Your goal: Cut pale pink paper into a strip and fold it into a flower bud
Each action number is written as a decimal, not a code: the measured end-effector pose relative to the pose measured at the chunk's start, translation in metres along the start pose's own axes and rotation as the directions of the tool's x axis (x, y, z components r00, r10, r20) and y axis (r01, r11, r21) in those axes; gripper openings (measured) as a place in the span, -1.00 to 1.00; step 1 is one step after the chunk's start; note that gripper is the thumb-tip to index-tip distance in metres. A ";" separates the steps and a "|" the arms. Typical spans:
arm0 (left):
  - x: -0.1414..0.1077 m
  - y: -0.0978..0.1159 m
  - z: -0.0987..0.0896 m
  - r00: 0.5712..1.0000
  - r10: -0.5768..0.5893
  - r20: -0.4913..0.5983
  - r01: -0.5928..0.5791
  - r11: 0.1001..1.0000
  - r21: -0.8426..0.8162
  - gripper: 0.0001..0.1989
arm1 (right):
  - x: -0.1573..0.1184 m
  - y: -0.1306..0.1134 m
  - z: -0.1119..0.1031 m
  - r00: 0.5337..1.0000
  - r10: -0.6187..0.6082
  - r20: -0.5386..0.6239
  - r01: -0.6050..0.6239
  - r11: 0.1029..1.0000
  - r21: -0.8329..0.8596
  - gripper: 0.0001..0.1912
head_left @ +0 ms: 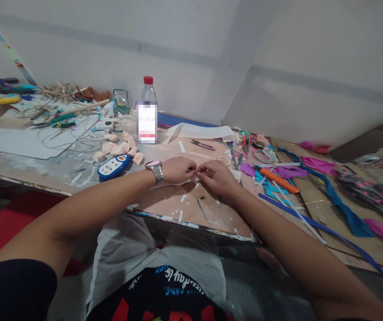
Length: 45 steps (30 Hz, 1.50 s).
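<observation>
My left hand [179,170], with a metal watch [156,170] on its wrist, meets my right hand [217,177] over the middle of the workbench. Fingertips of both hands are pinched together, almost touching. Whatever lies between them is too small to make out. Under the hands is a pale sheet of paper [235,174], mostly covered by them. Small white paper scraps [183,198] and a thin dark strip [202,208] lie on the bench just in front. Beyond the hands rests a pair of thread snips [203,145].
Crumpled pink pieces [121,148] and a blue-and-white power strip [114,167] lie at left. A red-capped bottle [148,89] stands behind an upright phone [147,122]. Pliers [62,119] lie farther left. An orange cutter [278,179] and blue strips [322,225] are at right.
</observation>
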<state>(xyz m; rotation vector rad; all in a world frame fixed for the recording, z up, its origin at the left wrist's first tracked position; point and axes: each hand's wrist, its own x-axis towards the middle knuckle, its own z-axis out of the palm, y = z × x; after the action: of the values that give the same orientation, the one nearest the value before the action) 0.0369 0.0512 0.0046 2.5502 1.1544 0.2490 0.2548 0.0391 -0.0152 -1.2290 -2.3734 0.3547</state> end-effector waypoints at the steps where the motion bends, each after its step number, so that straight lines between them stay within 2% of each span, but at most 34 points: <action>1: 0.000 0.000 0.000 1.000 -0.004 -0.005 0.004 1.000 -0.006 -0.59 | 0.000 0.000 0.000 1.000 0.004 -0.001 -0.004 1.000 -0.003 -0.78; 7: -0.001 0.000 -0.003 1.000 -0.021 -0.023 0.020 0.999 -0.041 -0.61 | 0.000 -0.001 0.000 1.000 0.010 0.000 -0.010 1.000 -0.016 -0.76; 15: -0.002 0.001 -0.004 0.998 0.009 -0.066 -0.014 0.997 -0.075 -0.62 | 0.001 0.001 0.001 1.000 0.010 -0.011 -0.011 1.000 -0.027 -0.78; 25: -0.001 -0.001 0.001 0.993 0.051 -0.110 -0.056 0.997 -0.047 -0.68 | 0.001 0.001 0.003 1.000 0.002 -0.007 -0.002 0.999 -0.037 -0.76; 32: -0.001 -0.002 -0.003 0.987 0.098 -0.127 -0.098 0.995 0.008 -0.62 | 0.001 0.003 0.001 1.000 0.015 -0.013 -0.016 0.998 -0.061 -0.79; 45: -0.002 0.000 -0.005 0.990 0.046 -0.133 -0.047 0.999 -0.006 -0.64 | 0.001 0.003 0.000 0.999 0.039 -0.033 -0.041 0.996 -0.082 -0.81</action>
<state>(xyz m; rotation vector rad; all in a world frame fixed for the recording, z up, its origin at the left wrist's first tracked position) 0.0340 0.0506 0.0093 2.5886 1.1378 0.4412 0.2557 0.0417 -0.0163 -1.3113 -2.3608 0.2505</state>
